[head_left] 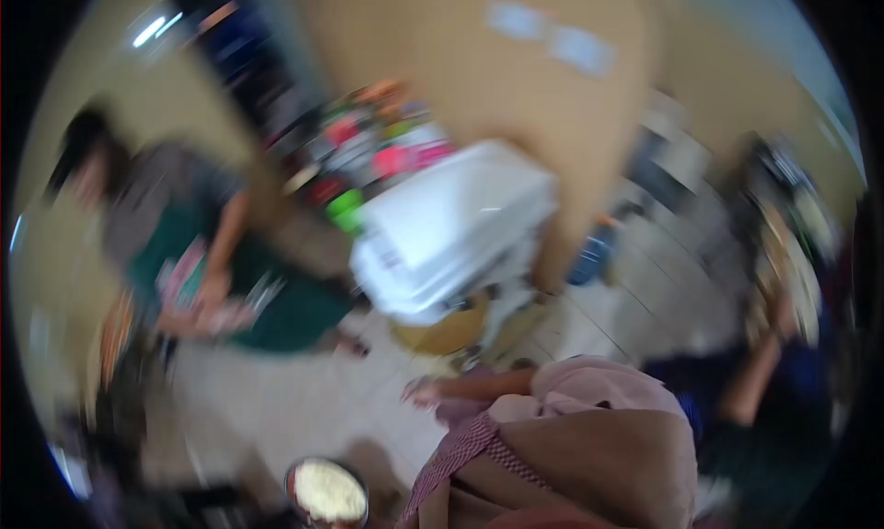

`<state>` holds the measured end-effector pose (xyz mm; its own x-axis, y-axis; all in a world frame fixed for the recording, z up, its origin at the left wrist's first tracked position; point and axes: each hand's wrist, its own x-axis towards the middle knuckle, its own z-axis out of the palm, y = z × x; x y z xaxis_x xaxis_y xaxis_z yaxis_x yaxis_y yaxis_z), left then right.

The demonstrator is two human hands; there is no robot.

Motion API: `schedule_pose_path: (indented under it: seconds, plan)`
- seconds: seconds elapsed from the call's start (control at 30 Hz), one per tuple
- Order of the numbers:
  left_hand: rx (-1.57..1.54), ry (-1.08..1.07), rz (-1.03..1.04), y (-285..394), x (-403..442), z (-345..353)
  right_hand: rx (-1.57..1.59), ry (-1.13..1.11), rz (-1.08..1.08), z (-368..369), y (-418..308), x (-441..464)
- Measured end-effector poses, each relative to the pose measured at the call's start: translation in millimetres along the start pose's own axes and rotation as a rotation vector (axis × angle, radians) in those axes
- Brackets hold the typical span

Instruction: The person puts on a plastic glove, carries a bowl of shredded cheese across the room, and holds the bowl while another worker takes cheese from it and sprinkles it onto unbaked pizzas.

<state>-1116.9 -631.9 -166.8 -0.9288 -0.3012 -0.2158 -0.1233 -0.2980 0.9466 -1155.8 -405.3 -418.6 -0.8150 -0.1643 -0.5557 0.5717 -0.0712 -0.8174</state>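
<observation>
Motion blur softens the whole head view. At the lower left edge is a round bowl (330,490) filled with something pale yellow. My left hand (345,523) shows only as a sliver at the bowl's lower rim, closed on it, with most of the hand cut off by the frame. My right hand (422,393) reaches out past the pink cloth (599,382) over my front, above the tiled floor. Its fingers look apart, and nothing shows in them. A checkered strap (479,441) crosses my brown clothing.
A person in a green apron (290,303) stands at left, hands together in front. A large white box (456,225) stands mid-view beside colourful goods (391,151). At right is another person's forearm (755,372). A blue container (592,255) is on the floor.
</observation>
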Motion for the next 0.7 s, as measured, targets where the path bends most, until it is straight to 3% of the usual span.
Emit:
schedule_pose_path:
  seconds: [0.03, 0.1, 0.2, 0.23, 0.33, 0.43, 0.57, 0.7]
  plan:
    - [0.017, -0.102, -0.067, -3.4, 6.9, 23.4, 0.022, 0.057, -0.096, -9.0, 2.6, -9.7]
    - [0.077, -0.259, -0.149, -12.8, 6.9, 67.8, 0.126, 0.113, 0.142, -26.0, -24.1, -47.8]
    - [0.157, -0.462, -0.252, -22.7, -12.4, 110.2, 0.140, 0.213, 0.021, -75.5, -8.7, -125.1]
    - [0.158, -0.504, -0.315, -17.9, 11.9, 73.6, 0.172, 0.313, 0.105, -19.8, -6.3, -112.0]
    - [0.188, -0.651, -0.394, -27.3, -5.2, 88.3, 0.338, 0.627, 0.201, -43.3, 13.4, -141.6]
    - [0.243, -0.756, -0.478, -33.5, -32.7, 99.0, 0.478, 0.692, 0.002, -59.4, 62.7, -166.4]
    - [0.291, -0.822, -0.599, -43.4, -67.0, 96.9, 0.600, 0.685, 0.041, -52.9, 90.5, -235.6]
    - [0.331, -0.833, -0.701, -47.8, -98.8, 94.5, 0.777, 0.819, -0.018, -42.4, 148.4, -288.6]
